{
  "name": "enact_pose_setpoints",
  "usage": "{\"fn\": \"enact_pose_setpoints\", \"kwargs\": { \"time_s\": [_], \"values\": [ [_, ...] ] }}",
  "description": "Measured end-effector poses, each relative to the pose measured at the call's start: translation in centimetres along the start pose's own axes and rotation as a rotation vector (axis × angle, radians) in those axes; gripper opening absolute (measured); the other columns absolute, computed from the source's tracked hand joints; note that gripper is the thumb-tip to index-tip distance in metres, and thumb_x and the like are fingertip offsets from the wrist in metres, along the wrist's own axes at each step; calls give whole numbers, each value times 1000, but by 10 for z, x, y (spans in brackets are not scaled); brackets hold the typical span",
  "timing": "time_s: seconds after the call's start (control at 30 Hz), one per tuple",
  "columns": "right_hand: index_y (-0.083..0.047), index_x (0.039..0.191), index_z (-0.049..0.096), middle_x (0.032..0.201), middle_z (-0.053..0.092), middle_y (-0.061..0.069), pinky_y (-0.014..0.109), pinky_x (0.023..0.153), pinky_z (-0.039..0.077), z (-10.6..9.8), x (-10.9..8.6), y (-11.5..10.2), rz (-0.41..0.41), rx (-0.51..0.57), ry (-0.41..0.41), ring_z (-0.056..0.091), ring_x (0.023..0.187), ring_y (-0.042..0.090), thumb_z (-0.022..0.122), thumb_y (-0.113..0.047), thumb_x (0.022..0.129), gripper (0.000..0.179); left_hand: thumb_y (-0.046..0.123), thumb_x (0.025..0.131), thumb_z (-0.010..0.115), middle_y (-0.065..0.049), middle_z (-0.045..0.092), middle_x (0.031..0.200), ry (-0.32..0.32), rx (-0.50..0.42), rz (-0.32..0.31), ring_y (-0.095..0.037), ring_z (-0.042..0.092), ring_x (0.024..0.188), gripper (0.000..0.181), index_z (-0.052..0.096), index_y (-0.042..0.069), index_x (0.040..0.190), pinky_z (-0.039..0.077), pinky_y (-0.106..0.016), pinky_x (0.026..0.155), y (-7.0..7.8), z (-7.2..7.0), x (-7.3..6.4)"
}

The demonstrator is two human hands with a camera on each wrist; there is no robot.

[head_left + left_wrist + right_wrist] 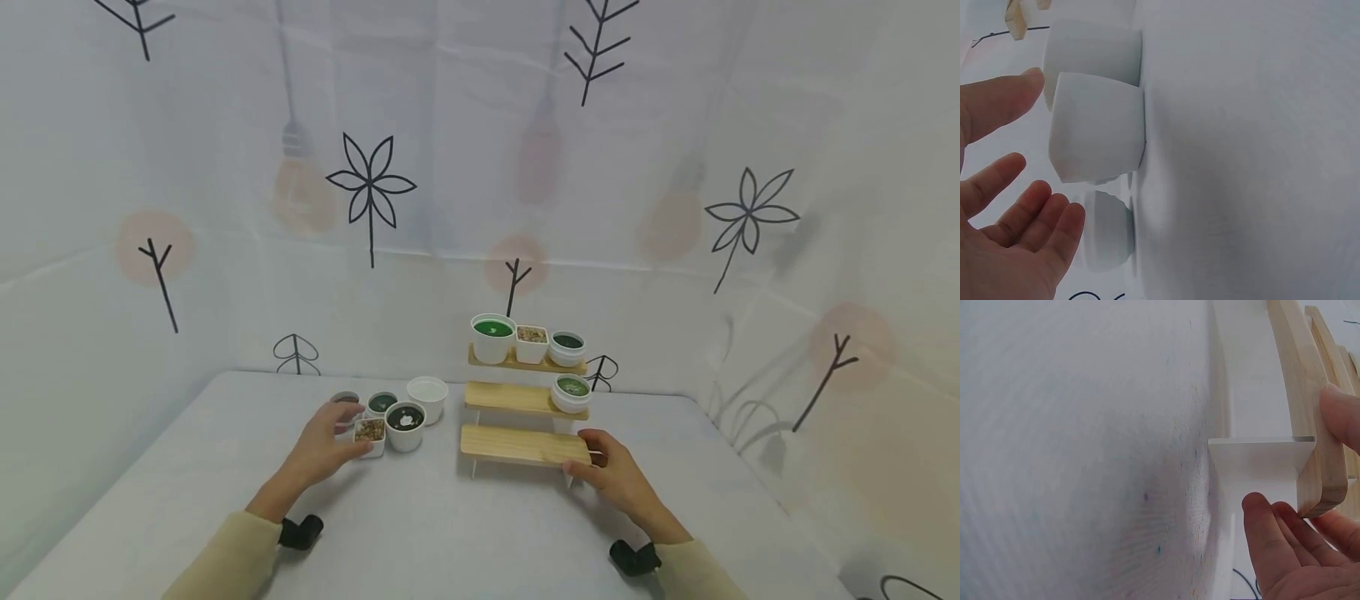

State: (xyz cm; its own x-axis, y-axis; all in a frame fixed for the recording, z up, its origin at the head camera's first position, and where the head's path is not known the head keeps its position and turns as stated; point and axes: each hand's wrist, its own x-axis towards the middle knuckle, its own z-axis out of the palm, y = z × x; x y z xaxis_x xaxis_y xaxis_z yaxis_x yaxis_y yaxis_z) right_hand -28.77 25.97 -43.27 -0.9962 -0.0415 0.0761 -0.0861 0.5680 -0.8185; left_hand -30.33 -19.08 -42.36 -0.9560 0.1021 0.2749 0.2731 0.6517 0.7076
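My left hand (321,446) is spread around a small square white pot (370,430) with a speckled brown top. In the left wrist view, the thumb reaches toward this square pot (1097,128), and the fingers are half bent with a gap before it. A round white pot with a dark top (406,428) stands right beside it. On the other side, my right hand (611,471) holds the right end of the lowest wooden shelf (517,445). The right wrist view has the thumb on the edge of the board (1313,406) and the fingers around its end, near a white leg (1260,453).
Behind the square pot stand a green-topped pot (382,404), a plain white pot (427,398) and another pot (346,397). The middle shelf (510,397) bears a green-topped pot (572,393) at its right end. Three pots stand on the top shelf (512,360). A patterned curtain (450,208) hangs behind.
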Motion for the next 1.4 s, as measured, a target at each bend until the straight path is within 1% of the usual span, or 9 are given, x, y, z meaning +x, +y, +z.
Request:
{"fn": "enact_pose_setpoints", "kwargs": {
  "time_s": [0.1,0.33,0.57,0.63,0.83,0.93,1.17,1.4],
  "values": [
    [0,136,43,131,51,21,45,91,50,0,1,0,3,-6,4,56,113,33,75,-38,81,75,19,78,78,-18,50,129,1,-5,-16,-39,54,113,61,51,3,130,46,-50,95,-2,2,1],
    [-1,136,43,130,52,20,44,91,50,0,1,-1,9,-5,9,56,112,32,76,-38,80,74,18,77,79,-21,52,126,-18,-35,-50,-38,54,112,64,49,0,131,45,-50,96,-6,4,3],
    [0,135,43,130,52,20,44,91,50,1,0,-2,9,4,5,57,112,32,76,-38,80,74,20,77,80,-20,52,131,-57,-70,-139,-37,55,115,68,48,1,134,47,-48,94,-9,6,7],
    [0,135,43,130,52,20,44,91,50,1,0,-2,7,4,6,57,112,32,76,-38,80,75,21,77,80,-20,52,132,-64,-68,-150,-37,54,115,69,47,1,134,47,-48,94,-10,7,8],
    [-1,135,43,129,53,19,45,92,50,1,0,-3,10,5,4,57,112,31,76,-38,80,74,21,76,81,-20,54,128,-76,-57,-174,-37,54,115,68,49,0,133,47,-50,93,-10,8,11],
    [-1,135,44,129,53,19,45,92,50,1,0,-4,14,1,5,57,112,31,76,-38,80,74,19,76,80,-20,56,126,-83,-59,-173,-37,55,114,66,50,0,132,47,-50,93,-10,9,11],
    [-1,136,43,129,53,19,44,91,50,1,1,-1,18,-4,5,57,111,30,76,-40,80,75,17,76,80,-19,57,124,-81,-80,-193,-36,55,114,64,51,2,131,46,-50,94,-11,11,12],
    [-2,136,43,131,51,19,45,92,49,1,0,-1,33,12,4,56,113,32,76,-40,79,76,17,75,81,-18,59,122,-76,-87,-187,-35,56,113,62,53,2,129,46,-50,93,-12,11,12]
  ]
}}
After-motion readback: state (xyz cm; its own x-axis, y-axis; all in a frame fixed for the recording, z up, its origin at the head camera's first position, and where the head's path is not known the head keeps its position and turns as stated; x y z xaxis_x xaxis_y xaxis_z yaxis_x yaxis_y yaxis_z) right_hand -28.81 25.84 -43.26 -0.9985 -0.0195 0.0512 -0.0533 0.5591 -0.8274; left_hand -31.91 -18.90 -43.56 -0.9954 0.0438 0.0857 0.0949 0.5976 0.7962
